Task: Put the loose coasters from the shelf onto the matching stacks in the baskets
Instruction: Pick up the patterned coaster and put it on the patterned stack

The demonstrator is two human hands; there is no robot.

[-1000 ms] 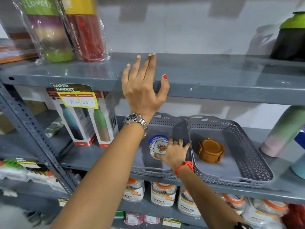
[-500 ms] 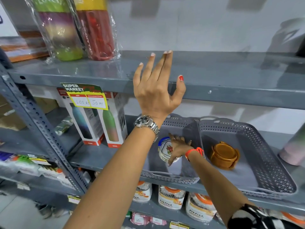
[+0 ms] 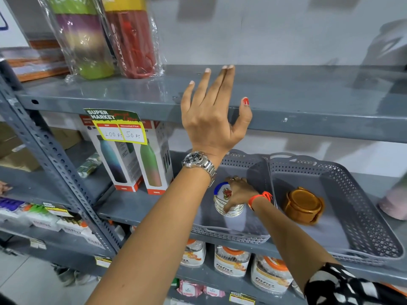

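A person reached into grey metal store shelving with both bare hands. Well to the left of the left hand (image 3: 211, 119), two wrapped bottles (image 3: 105, 38) stood on the upper shelf (image 3: 308, 100), and below them a yellow price tag (image 3: 120, 128) hung over two boxed bottles (image 3: 134, 164) on the middle shelf. The left hand, a silver wristwatch (image 3: 199, 162) on its wrist, was raised flat against the front edge of the upper shelf, fingers extended and spread wide, thumb out to the side, holding nothing. Below it and slightly to the right, the right hand (image 3: 239, 192), an orange band (image 3: 259, 198) at its wrist, lay on top of a stack of white coasters (image 3: 224, 202) with a blue rim and a red flower print, its fingers curled down over the stack and touching it; whether it gripped a single coaster could not be told. The stack stood inside the left grey basket (image 3: 229, 235) on the middle shelf. Just to the right of the right hand, the second grey basket (image 3: 372, 216) held a stack of brown coasters (image 3: 304, 205) in a matching holder, apart from both hands. Beneath the right forearm, jars with orange lids (image 3: 231, 260) lined the lower shelf.
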